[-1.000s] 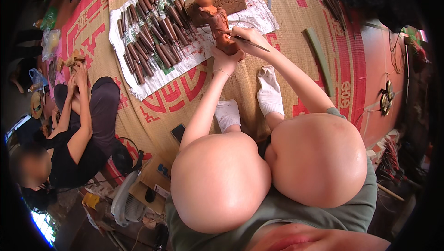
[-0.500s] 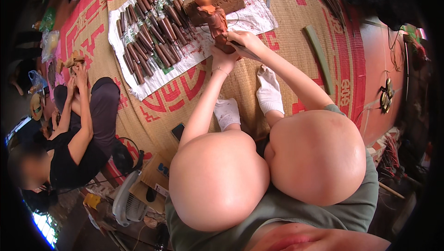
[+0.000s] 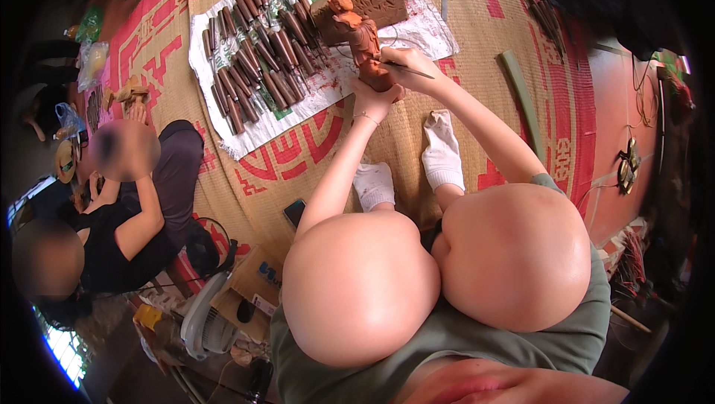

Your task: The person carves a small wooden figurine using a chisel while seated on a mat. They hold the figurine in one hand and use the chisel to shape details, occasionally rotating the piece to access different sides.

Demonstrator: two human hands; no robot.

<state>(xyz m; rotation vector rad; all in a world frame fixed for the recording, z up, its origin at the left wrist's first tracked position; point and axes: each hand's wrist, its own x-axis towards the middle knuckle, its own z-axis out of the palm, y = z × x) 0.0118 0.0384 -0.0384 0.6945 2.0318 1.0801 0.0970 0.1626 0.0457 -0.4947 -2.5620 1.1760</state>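
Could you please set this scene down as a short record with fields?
Left hand: left hand grips the base of a reddish wooden figure
Right hand: right hand holds a thin carving tool against the figure
Nearby: rows of chisels on a white sheet, a carved wooden block
Floor: woven mat
Others: a person seated at left

Both arms reach forward past raised knees, hands (left, right) closed, nearly touching

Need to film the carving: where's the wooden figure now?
Upper centre of the head view: the wooden figure stands in the left hand, before the chisel rows.
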